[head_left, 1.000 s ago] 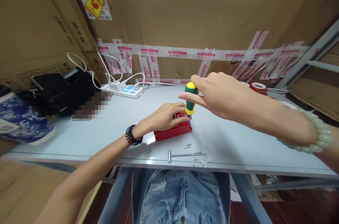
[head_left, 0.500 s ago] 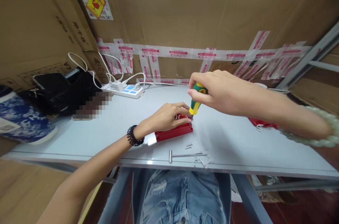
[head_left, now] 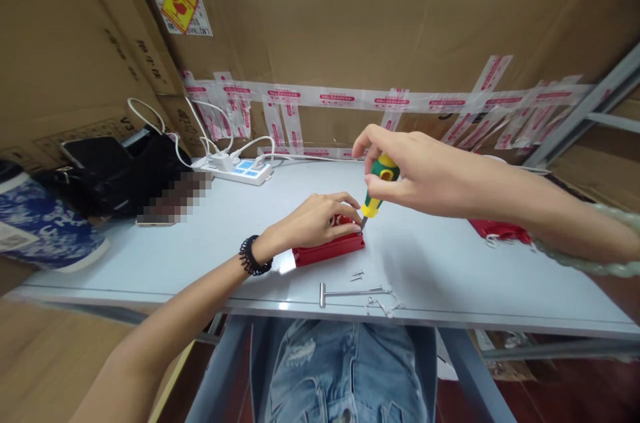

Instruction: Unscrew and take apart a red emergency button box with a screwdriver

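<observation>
A flat red part (head_left: 327,250) lies on the pale grey table (head_left: 210,243) near the front edge. My left hand (head_left: 313,219) rests on top of it, fingers curled and pressing it down. My right hand (head_left: 415,169) grips a short screwdriver (head_left: 379,187) with a green and yellow handle. The tool is tilted, its tip down at the red part's right end, beside my left fingertips. Loose screws (head_left: 357,274) and a T-shaped metal pin (head_left: 345,293) lie just in front of the red part.
A white power strip (head_left: 235,171) with cables sits at the back left, next to a black bag (head_left: 120,173). A blue patterned bag (head_left: 45,226) is at the far left. Another red piece (head_left: 500,231) lies at the right. Cardboard walls with tape stand behind.
My right hand has shifted right and tilted the screwdriver from upright to slanted, tip still at the red part. The left hand has stayed put.
</observation>
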The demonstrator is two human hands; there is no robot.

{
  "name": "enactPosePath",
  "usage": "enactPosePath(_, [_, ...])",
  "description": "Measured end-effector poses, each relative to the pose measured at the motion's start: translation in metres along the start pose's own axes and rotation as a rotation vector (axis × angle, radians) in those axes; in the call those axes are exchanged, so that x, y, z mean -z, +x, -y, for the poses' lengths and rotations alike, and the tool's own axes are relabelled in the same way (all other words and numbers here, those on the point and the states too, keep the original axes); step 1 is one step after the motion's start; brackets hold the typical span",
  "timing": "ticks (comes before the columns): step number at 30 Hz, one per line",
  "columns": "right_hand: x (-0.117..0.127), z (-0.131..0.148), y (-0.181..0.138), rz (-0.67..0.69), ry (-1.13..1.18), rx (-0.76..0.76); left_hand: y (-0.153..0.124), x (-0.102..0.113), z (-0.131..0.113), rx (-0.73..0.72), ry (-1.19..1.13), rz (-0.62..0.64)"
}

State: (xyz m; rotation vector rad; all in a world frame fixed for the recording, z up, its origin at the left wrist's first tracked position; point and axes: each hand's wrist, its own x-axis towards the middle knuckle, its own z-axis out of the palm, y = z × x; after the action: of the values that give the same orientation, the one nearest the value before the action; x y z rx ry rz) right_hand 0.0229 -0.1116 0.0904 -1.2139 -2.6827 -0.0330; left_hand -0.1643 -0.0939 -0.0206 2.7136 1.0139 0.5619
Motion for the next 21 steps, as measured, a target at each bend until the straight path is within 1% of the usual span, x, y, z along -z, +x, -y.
enactPosePath(2, [-0.001, 0.001, -0.001, -0.008, -0.018, -0.006, 0.0, 0.0, 0.0, 0.001, 0.021, 0.004])
enactPosePath(7, [-0.01, 0.005, 0.002, -0.086, -0.205, -0.085, 0.001, 0.0, -0.003, 0.009, 0.048, 0.025])
enactPosePath(15, [-0.004, 0.002, -0.001, -0.013, -0.078, -0.057, 0.001, 0.0, -0.006, 0.07, 0.091, 0.04])
enactPosePath(21, [-0.01, 0.003, 0.002, -0.136, -0.282, -0.141, 0.0, -0.001, -0.007, 0.069, 0.09, 0.028])
